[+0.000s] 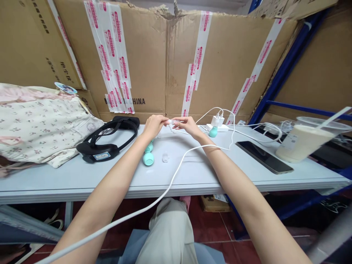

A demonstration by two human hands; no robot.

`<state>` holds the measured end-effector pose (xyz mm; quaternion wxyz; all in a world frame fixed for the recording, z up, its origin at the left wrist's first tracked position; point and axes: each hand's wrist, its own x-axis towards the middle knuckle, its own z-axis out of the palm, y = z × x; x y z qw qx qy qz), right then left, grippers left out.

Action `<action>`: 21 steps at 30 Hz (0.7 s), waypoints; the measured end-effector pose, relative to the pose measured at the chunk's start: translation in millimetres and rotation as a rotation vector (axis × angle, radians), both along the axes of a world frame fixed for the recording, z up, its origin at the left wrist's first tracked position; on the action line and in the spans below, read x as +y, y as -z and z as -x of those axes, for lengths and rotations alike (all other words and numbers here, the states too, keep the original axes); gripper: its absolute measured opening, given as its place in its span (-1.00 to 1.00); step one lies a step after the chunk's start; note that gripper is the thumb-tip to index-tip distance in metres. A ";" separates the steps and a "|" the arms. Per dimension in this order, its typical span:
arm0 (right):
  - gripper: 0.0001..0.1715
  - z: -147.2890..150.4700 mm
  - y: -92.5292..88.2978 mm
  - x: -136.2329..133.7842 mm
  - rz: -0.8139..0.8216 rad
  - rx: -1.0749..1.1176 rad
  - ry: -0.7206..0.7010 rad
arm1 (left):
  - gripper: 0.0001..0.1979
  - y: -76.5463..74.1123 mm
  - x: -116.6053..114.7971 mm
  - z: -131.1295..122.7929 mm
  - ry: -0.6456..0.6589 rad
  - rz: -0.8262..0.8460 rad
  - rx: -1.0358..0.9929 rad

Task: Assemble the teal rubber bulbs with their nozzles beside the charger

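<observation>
My left hand [154, 125] and my right hand [189, 125] meet over the back part of the grey table, fingertips pinched on a small clear plastic piece [171, 121] between them. Its exact kind is too small to make out. More clear bits [173, 129] lie just beneath the fingers. Nearer to me, a clear plastic cap-like piece [165, 157] sits on the tabletop. To its left is a teal rounded piece [148, 158], with another partly hidden behind my left forearm. A third teal piece [213, 132] stands right of my right hand, by the charger.
A white cable [176, 172] crosses the table and runs toward me over my left forearm. A black headset [107, 143] and floral bag [41, 121] lie left. A phone [264, 157], drink cup [302, 141] and white charger [217, 120] are right. Cardboard [148, 66] walls the back.
</observation>
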<state>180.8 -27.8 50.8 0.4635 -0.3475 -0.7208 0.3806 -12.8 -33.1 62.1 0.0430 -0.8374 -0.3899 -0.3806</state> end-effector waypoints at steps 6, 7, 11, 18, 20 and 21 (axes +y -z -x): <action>-0.47 0.0 -8.3 -4.2 -0.031 -0.053 0.034 | -0.71 2.8 3.3 -2.8 0.006 -0.041 0.062; -0.47 -0.9 -9.8 -4.7 -0.042 -0.062 0.028 | -0.71 2.8 3.0 -3.8 0.002 -0.049 0.069; -0.49 -5.9 -13.4 -5.6 -0.097 -0.123 0.000 | -0.71 0.3 -1.8 -8.5 -0.018 -0.076 0.118; -0.51 -10.2 -15.9 -7.3 -0.098 -0.247 -0.013 | -0.70 2.3 -8.0 -14.7 -0.046 -0.061 0.267; -0.52 -10.0 -17.3 -7.9 -0.091 -0.237 -0.024 | -0.70 4.3 -8.2 -15.9 -0.055 -0.069 0.249; -0.53 -9.9 -17.8 -8.0 -0.083 -0.225 -0.032 | -0.70 5.0 -8.2 -16.6 -0.061 -0.075 0.243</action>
